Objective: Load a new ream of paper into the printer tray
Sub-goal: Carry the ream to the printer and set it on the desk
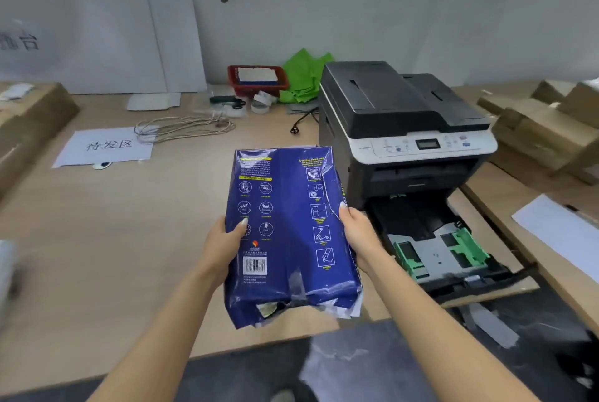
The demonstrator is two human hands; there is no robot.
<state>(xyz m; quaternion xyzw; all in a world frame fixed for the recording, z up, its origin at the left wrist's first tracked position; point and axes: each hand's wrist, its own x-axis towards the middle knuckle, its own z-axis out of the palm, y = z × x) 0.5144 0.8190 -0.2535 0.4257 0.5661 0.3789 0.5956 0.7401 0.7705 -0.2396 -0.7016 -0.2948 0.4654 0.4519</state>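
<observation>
I hold a ream of paper in a dark blue wrapper [288, 233] above the table, its printed back facing me. The wrapper is torn open and crumpled at the near end, with white paper showing there. My left hand [227, 239] grips its left edge and my right hand [358, 233] grips its right edge. To the right stands a black and white printer [402, 123]. Its paper tray [437, 249] is pulled out toward me, with green guides and no paper visible in it. The ream hangs just left of the tray.
A white sheet with printed characters [103, 147] and a coil of cord [181, 127] lie at the back left. A red basket [257, 79], tape rolls and green paper sit by the wall. Cardboard boxes [544, 132] flank both sides. A white sheet [557, 230] lies right.
</observation>
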